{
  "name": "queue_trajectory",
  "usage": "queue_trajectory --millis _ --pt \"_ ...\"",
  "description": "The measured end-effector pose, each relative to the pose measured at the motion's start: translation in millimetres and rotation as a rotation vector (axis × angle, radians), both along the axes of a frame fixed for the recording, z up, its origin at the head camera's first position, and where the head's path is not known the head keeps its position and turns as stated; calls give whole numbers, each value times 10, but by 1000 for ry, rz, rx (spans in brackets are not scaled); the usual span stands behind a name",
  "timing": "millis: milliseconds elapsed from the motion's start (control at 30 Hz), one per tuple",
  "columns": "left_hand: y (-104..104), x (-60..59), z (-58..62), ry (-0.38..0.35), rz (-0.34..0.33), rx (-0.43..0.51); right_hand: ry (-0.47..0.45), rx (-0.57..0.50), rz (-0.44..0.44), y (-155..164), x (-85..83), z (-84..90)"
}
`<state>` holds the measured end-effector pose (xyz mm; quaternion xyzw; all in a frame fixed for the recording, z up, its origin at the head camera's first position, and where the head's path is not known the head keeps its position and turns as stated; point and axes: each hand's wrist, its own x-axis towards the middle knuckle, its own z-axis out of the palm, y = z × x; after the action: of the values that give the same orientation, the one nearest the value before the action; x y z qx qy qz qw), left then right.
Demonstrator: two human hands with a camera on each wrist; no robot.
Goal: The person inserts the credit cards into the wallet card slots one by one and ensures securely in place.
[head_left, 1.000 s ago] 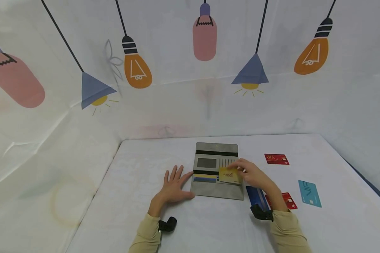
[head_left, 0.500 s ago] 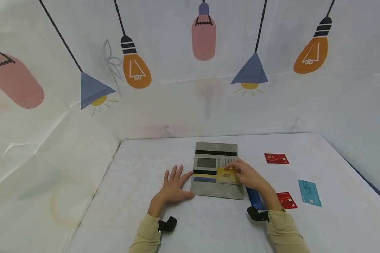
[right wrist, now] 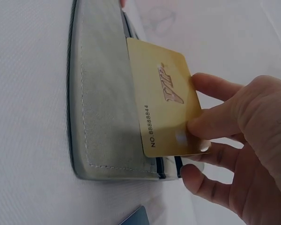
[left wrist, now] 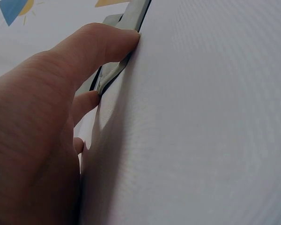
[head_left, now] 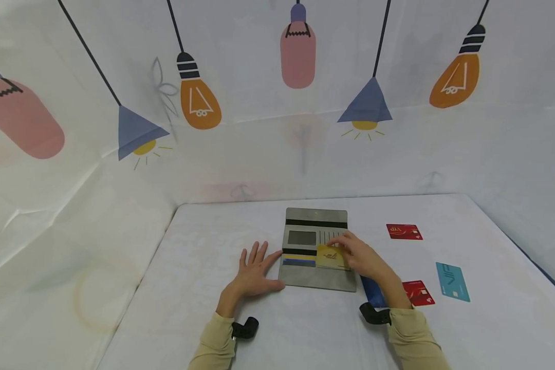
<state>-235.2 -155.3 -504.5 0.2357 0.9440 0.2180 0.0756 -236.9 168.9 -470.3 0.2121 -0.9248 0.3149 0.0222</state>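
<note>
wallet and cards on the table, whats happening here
A person is sliding a gold card into a slot of the open grey wallet, pinching it with the right hand. The left hand lies flat on the table, fingertips against the wallet's left edge. Two red cards, a teal card and a blue card lie to the right.

Bare table [head_left: 203, 241] left of wallet [head_left: 316, 280] — cards [head_left: 404, 232] scattered right.

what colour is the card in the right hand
Gold, with embossed VIP lettering: the card pinched by the right hand shows best in the right wrist view.
</note>
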Motion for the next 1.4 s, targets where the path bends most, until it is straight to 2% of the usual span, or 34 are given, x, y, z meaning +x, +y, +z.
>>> queue_trajectory --millis 233,433,700,900,1400 --pt "7 -4 -25 15 -12 34 -45 17 9 9 10 13" --pt "11 4 -10 5 5 7 -89 28 6 -9 11 19" --pt "3 7 -5 2 10 -9 -168 140 -60 -132 53 -8" --pt "6 -6 -10 -4 5 -13 -152 226 -82 -195 119 1" --pt "15 -5 -5 7 10 -1 -148 239 -97 -235 180 39"
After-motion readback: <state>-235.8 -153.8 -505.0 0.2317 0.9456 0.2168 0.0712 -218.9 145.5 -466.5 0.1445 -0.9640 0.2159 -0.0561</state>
